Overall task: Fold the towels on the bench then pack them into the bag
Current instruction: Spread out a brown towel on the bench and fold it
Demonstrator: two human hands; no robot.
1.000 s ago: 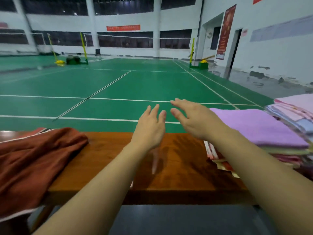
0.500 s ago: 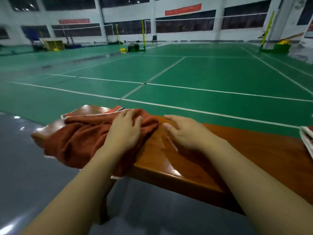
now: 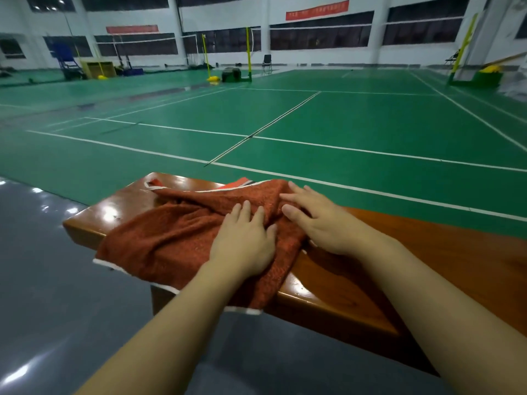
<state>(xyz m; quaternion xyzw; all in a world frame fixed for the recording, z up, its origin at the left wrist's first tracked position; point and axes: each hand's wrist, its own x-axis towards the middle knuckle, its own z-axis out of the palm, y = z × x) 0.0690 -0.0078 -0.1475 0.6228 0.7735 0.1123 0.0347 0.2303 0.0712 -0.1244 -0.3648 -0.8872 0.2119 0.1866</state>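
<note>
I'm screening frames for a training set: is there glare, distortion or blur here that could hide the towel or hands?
Head view: bright ceiling-light glare sits on the glossy bench and the grey floor, not on the rust towel; wide-angle bending curves the court lines and far walls; left hand and right hand are sharp enough, evenly lit, with soft shadows beneath.

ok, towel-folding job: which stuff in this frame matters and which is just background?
Job:
- rust-brown towel, crumpled, draped over the bench's near edge
- wooden bench
- left hand and right hand, both resting on the towel
- no bag in view

Background:
- yellow net posts
- folding chair
- blue chair
- red banners
</note>
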